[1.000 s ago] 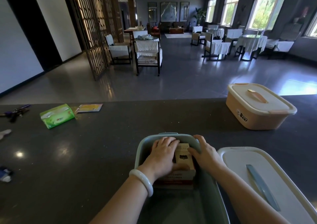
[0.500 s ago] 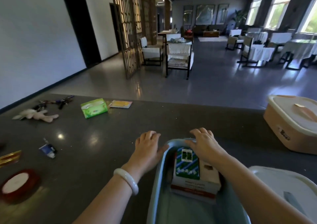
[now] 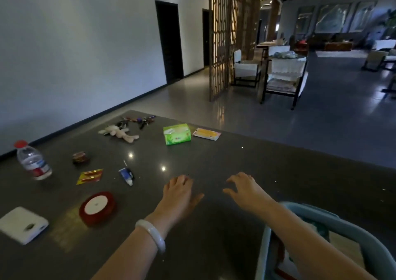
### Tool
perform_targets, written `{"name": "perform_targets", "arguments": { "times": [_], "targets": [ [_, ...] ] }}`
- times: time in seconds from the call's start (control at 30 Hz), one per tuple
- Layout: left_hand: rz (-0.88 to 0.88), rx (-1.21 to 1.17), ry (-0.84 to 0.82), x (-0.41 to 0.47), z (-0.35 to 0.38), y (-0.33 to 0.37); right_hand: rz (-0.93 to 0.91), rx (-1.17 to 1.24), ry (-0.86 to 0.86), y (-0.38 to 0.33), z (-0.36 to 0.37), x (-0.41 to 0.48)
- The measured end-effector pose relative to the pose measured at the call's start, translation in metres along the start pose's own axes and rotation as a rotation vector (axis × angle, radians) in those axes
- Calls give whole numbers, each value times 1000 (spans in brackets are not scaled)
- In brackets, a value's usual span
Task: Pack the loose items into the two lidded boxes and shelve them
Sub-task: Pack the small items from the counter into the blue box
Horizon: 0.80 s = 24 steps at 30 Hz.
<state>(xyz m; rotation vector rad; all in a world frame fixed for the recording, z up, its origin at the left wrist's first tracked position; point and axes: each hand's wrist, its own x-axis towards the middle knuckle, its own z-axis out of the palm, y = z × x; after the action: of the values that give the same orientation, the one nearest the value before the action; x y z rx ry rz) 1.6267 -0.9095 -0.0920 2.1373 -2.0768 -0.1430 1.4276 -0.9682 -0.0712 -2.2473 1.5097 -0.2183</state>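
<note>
Two empty hands, left hand [image 3: 179,190], right hand [image 3: 246,188] (fingers spread), pale-blue box [image 3: 364,237], lidless, cartons inside

Dark counter [image 3: 214,168] fills lower frame. White wall [image 3: 75,54] upper left, two dark doorways [image 3: 169,42] in it. Lit wooden lattice screen [image 3: 222,44] upper centre. White-cushioned chairs [image 3: 282,78] right of screen on glossy grey floor [image 3: 321,129]. Framed pictures [image 3: 336,18] on far wall, upper right.
</note>
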Motion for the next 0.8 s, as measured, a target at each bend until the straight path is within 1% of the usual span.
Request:
{"name": "perform_targets", "arguments": {
  "times": [0.1, 0.2, 0.33, 0.4, 0.5, 0.63, 0.73, 0.8],
  "targets": [
    [5, -6, -14, 23, -5, -29, 15, 11, -35, -19, 6, 30],
    [44, -20, -5, 50, -15, -57, 48, 5, -28, -37, 9, 65],
    [92, -40, 3, 97, -22, -100, 105, 32, 46, -58, 12, 116],
    [103, -37, -22, 122, -21, -121, 133, 60, 85, -65, 17, 140],
    [118, -48, -72, 160, -16, -146, 178, 111, 115, -69, 27, 172],
    [138, -72, -100, 211, -8, -168, 237, 149, 87, -68, 34, 224],
    [136, -56, -79, 249, -1, -181, 247, 153, 63, -60, 35, 267],
    [133, -36, -30, 277, 4, -190, 259, 100, 48, -51, 34, 297]
  ]
}}
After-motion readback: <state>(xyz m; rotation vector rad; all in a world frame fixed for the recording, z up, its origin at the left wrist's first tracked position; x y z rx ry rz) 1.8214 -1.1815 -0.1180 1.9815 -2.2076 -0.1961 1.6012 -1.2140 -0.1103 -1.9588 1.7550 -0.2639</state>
